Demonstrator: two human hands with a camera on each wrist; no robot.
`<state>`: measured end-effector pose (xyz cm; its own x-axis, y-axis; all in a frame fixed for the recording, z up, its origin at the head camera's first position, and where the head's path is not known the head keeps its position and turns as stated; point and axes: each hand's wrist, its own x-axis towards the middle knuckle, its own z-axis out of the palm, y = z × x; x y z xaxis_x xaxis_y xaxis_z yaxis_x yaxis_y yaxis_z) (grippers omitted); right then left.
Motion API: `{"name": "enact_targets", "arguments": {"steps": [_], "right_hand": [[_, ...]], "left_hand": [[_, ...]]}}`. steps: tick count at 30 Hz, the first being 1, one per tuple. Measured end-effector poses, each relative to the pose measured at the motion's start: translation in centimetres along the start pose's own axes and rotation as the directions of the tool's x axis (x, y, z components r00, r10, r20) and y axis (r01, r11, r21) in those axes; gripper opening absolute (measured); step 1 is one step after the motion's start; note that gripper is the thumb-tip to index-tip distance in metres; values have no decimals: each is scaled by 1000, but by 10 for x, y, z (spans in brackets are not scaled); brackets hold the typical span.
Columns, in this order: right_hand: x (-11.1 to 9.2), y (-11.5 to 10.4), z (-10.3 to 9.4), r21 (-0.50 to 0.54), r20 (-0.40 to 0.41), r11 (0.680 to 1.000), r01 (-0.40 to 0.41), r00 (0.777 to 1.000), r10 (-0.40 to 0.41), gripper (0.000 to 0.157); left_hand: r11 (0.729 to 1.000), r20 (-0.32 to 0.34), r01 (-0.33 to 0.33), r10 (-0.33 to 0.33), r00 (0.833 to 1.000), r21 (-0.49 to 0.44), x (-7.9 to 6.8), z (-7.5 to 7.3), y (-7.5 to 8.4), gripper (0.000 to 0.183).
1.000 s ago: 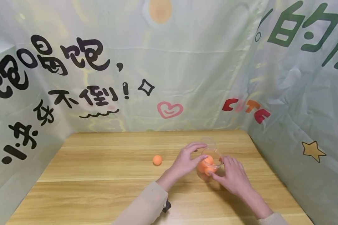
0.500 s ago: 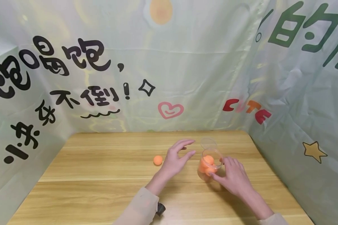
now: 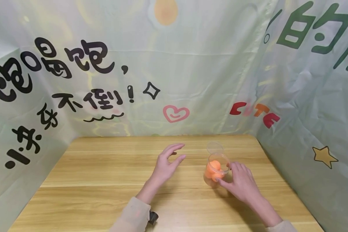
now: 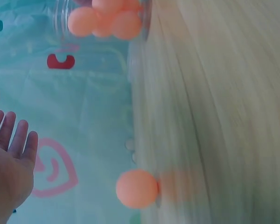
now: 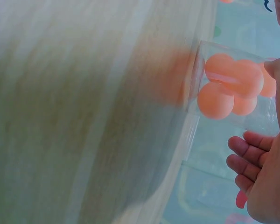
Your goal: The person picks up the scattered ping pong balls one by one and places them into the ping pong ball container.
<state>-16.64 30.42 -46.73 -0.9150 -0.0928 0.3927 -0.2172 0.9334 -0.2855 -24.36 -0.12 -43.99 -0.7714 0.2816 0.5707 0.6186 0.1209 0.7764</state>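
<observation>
A clear plastic jar with several orange balls inside stands upright on the table. My right hand holds it from the right side, thumb at the front and fingers behind. In the right wrist view the balls show through the jar's wall, beside the hand. My left hand hovers over the table left of the jar, holding nothing, fingers and thumb spread apart. It hides the loose ball in the head view. The left wrist view shows that orange ball on the tabletop, apart from the hand.
A clear round lid lies on the table just behind the jar. Printed cloth walls in the wooden table at the back and both sides. A black object sits at the left wrist.
My left hand has drawn away from the jar's mouth and moved left, in front of the loose ball in the head view. The right hand has stayed on the jar.
</observation>
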Motion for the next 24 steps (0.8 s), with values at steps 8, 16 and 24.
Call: {"name": "enact_targets", "arguments": {"steps": [8,16,24], "right_hand": [[0,0,0,-2,-5,1000,5,1000,-5,65],[0,0,-1,-5,-3,1000,1,1000,-1,62],[1,-1,-1,-9,-1,1000,1,1000,-1,62]], "left_hand": [[998,-4,37,-37,999,53,-8,-20,-12,40],[988,12,115,-116,993,101,-15,-41,-27,39],[972,89,143,-162,983,189,-18,-55,-42,38]]}}
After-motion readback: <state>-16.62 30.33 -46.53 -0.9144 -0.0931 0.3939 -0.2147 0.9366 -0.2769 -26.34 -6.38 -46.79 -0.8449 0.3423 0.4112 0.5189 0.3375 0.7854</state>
